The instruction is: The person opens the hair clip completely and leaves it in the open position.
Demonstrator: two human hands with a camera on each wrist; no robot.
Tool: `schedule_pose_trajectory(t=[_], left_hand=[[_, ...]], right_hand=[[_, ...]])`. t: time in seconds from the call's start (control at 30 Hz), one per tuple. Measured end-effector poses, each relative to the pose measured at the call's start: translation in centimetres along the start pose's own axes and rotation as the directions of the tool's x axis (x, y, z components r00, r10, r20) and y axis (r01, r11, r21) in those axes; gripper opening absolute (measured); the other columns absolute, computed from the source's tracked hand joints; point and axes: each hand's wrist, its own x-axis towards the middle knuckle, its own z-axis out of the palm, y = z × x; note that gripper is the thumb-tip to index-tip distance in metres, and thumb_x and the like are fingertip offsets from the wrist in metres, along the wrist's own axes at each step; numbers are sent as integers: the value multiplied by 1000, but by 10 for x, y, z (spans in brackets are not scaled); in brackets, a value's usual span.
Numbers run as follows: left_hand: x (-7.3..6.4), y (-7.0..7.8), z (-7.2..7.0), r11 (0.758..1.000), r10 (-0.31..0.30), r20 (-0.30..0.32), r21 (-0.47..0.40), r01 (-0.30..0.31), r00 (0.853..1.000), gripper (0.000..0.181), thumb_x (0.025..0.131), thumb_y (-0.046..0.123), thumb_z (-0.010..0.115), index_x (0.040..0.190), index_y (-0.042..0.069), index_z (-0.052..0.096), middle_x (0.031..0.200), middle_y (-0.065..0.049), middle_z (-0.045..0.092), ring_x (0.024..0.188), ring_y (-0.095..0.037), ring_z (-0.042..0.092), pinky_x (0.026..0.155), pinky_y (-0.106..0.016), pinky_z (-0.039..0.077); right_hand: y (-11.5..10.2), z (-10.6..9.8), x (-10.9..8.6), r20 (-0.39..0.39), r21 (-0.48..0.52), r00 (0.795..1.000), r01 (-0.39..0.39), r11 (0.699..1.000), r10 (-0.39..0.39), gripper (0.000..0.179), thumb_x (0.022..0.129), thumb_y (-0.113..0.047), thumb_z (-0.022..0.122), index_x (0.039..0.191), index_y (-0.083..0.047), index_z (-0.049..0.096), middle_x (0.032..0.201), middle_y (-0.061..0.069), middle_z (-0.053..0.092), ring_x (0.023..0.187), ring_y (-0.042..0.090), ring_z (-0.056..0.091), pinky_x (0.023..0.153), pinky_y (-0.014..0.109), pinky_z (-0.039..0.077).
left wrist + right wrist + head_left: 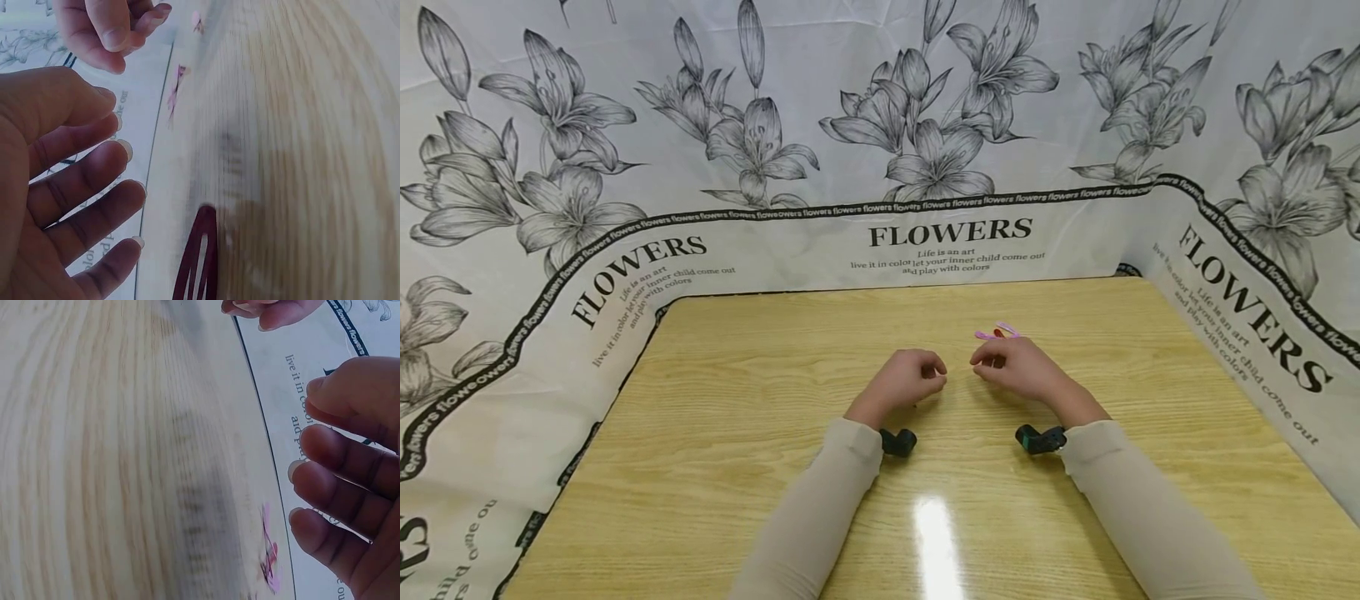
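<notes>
"Where does the clip lie?"

"A dark red clip (pixel 205 226), slotted down its length, rests on the yellowish wooden tabletop (pixel 737 400); in the left wrist view it sits at four o'clock from the left hand (pixel 910 379), apart from the fingers."

"And the pink pieces?"

"Pink pieces (pixel 1009 328), with a red piece (pixel 997 332) among them, lie on the wood at eleven o'clock from the right hand (pixel 1018 367), just past its knuckles in the head view; from the left hand they are at two o'clock; they are too small to identify."

"How do the hands stand?"

"Left: unladen, fingers relaxed, slightly spread and loosely curved, thumb tip close to the forefinger; right: likewise unladen, in the same easy curve; the hands face each other above the table, left at nine o'clock, right at three, fingertips near but apart."
</notes>
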Motion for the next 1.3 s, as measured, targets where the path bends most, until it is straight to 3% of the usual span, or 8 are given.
schedule_pose_trajectory(t=[0.1,0.17,0.37,0.7,1.3], left_hand=[[3,4,2,1000,10,8,22,-10,1000,18,92,22,62,105,13,70,85,2,63,64,-10,55,61,-21,47],[6,5,4,999,16,9,46,-17,1000,20,92,23,63,107,13,70,88,3,63,71,-9,55,66,-21,47],[12,9,8,997,13,15,78,-14,1000,24,92,25,63,113,15,68,97,2,65,85,-10,57,74,-23,48],[18,15,9,994,17,30,105,-21,999,29,91,25,62,117,14,66,99,0,65,79,-11,57,70,-23,47],[33,24,20,992,26,42,124,-31,999,28,92,26,62,117,14,66,98,1,65,83,-9,57,76,-23,47]], right_hand=[[4,-5,-2,6,-7,1000,-21,1000,21,14,91,-19,67,99,-11,74,87,-3,70,96,24,63,74,31,46],[7,-8,-4,21,-10,999,-37,999,37,15,91,-20,67,101,-11,73,85,-3,67,84,20,60,70,31,45],[13,-18,-6,76,-34,995,-57,998,60,19,91,-20,67,106,-9,71,83,-2,64,73,13,54,68,31,45],[16,-28,-10,104,-58,992,-59,997,65,22,90,-19,67,108,-6,69,83,0,64,71,13,54,66,31,45],[33,-41,-16,105,-119,989,-90,989,103,23,90,-17,66,110,-7,69,85,1,64,73,14,55,65,31,46]])
